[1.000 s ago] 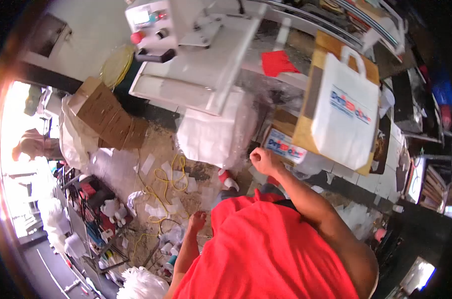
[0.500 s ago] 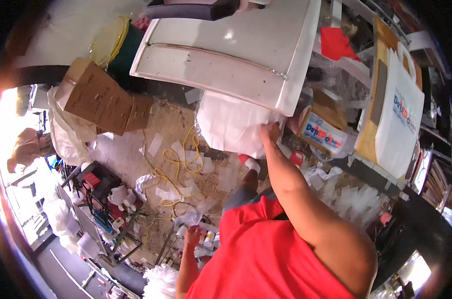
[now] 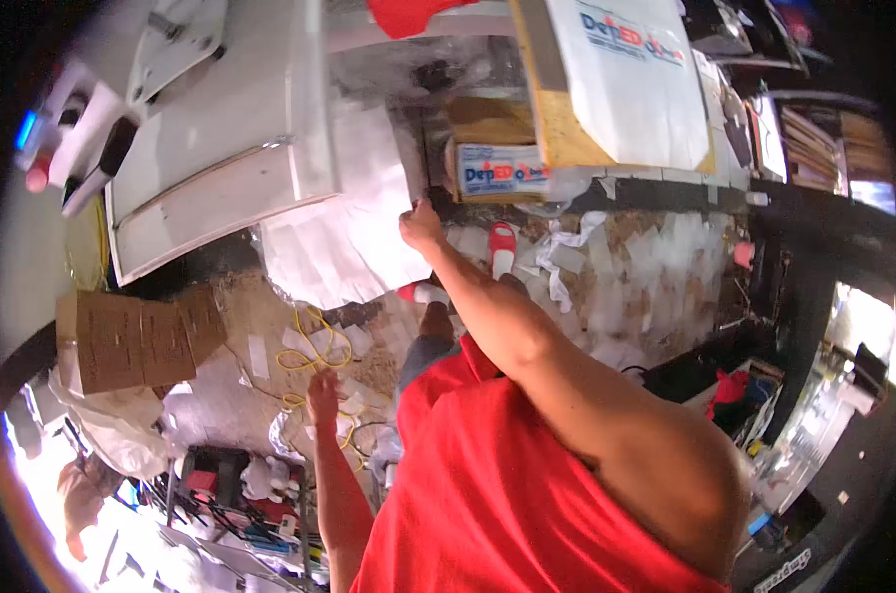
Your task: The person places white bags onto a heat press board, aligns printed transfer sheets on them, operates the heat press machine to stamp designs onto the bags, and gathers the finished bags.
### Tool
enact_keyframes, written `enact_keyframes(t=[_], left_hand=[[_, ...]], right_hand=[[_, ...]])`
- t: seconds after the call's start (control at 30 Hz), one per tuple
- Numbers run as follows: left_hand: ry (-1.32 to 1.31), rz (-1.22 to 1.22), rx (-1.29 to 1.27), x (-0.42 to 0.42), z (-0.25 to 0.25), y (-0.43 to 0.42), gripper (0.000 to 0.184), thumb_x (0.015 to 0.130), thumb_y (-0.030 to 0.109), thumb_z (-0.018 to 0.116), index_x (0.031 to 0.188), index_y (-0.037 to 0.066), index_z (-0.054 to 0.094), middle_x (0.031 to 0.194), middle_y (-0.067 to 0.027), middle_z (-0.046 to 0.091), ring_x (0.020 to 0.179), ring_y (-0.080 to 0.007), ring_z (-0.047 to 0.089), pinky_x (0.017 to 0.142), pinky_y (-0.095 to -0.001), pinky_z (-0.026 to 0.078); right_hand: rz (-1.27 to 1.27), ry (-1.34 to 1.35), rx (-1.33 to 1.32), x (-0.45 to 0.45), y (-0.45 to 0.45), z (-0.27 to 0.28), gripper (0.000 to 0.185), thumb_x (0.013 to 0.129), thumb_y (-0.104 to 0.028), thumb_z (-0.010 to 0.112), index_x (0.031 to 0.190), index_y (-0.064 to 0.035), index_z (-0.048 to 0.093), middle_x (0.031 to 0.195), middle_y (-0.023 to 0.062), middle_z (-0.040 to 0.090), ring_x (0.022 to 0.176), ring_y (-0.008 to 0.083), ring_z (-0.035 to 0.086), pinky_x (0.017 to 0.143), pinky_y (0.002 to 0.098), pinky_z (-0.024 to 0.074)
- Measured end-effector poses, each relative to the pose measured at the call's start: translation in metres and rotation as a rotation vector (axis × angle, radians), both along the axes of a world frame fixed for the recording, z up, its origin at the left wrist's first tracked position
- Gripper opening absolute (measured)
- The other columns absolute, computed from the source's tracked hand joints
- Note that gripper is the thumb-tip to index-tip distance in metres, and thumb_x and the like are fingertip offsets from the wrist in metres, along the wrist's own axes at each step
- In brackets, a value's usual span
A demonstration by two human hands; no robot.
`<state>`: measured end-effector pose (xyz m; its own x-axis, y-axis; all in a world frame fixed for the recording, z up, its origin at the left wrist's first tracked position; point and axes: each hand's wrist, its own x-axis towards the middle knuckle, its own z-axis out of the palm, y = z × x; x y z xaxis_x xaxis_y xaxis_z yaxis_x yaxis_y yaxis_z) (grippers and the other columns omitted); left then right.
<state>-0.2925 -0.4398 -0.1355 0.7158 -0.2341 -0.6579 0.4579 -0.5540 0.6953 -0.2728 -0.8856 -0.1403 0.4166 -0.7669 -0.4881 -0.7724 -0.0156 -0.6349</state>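
My right hand (image 3: 421, 225) is closed on the right edge of white bags (image 3: 344, 232), which hang beside and partly under the white table (image 3: 221, 203). Clear plastic shows around their lower edge. My left hand (image 3: 324, 395) hangs lower left over the littered floor, near a yellow cord (image 3: 315, 351); it is a little blurred, its fingers loosely apart with nothing in them. Right of my right hand, a printed white pack (image 3: 500, 169) lies against a cardboard box (image 3: 489, 117). A printed white bag (image 3: 631, 94) lies on a brown board at upper right.
Brown cartons (image 3: 122, 336) stand at the left. A control box (image 3: 82, 128) with a red button is at upper left. A red cloth (image 3: 408, 14) lies at the top. White scraps (image 3: 655, 287) cover the floor. Part of a person (image 3: 81, 499) shows at lower left.
The view has turned, and the table now sits further left. My right hand has come from open space onto the edge of the white bags. My left hand has moved forward above the floor.
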Motion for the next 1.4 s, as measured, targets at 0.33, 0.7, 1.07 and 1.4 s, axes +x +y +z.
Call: enact_keyframes(t=[0.33, 0.7, 1.07, 1.4], left_hand=[[0.424, 0.373, -0.375, 0.027, 0.136, -0.207, 0.069, 0.096, 0.032, 0.062, 0.154, 0.013, 0.029, 0.142, -0.0149, 0.05, 0.121, -0.0255, 0.057, 0.089, -0.0336, 0.051], [-0.806, -0.242, -0.353, 0.033, 0.424, -0.44, 0.048, 0.093, 0.009, 0.058, 0.139, -0.001, 0.049, 0.127, -0.0153, 0.061, 0.107, -0.0156, 0.06, 0.092, -0.0312, 0.048], [-1.743, 0.079, -0.867, 0.043, 0.495, -0.689, 0.027, 0.097, 0.009, 0.053, 0.122, 0.0, 0.059, 0.112, -0.018, 0.064, 0.086, -0.0279, 0.063, 0.072, -0.0376, 0.052], [-1.033, -0.579, 0.247, 0.018, 0.234, -0.709, 0.038, 0.096, 0.023, 0.049, 0.132, 0.019, 0.058, 0.106, -0.017, 0.065, 0.093, -0.0381, 0.067, 0.075, -0.0496, 0.056]], right_hand=[[0.17, -0.32, 0.469, -0.137, -0.086, 0.197, 0.065, 0.088, -0.014, 0.067, 0.147, -0.0104, 0.039, 0.104, 0.008, 0.066, 0.087, 0.0124, 0.061, 0.078, 0.0298, 0.0511], [0.085, -0.735, 0.021, -0.195, -0.276, 0.409, 0.033, 0.094, -0.022, 0.065, 0.125, -0.0123, 0.063, 0.083, -0.0022, 0.06, 0.071, 0.0066, 0.051, 0.064, 0.0245, 0.044], [-0.024, -1.298, -1.38, -0.214, -0.45, 0.514, 0.024, 0.101, -0.007, 0.053, 0.121, -0.0007, 0.063, 0.116, 0.0132, 0.067, 0.098, 0.0178, 0.065, 0.089, 0.0289, 0.0512], [0.231, -0.176, -0.758, -0.223, -0.465, 0.224, 0.03, 0.092, -0.015, 0.056, 0.12, -0.0091, 0.065, 0.096, 0.0206, 0.07, 0.09, 0.0399, 0.066, 0.081, 0.0501, 0.0501]])
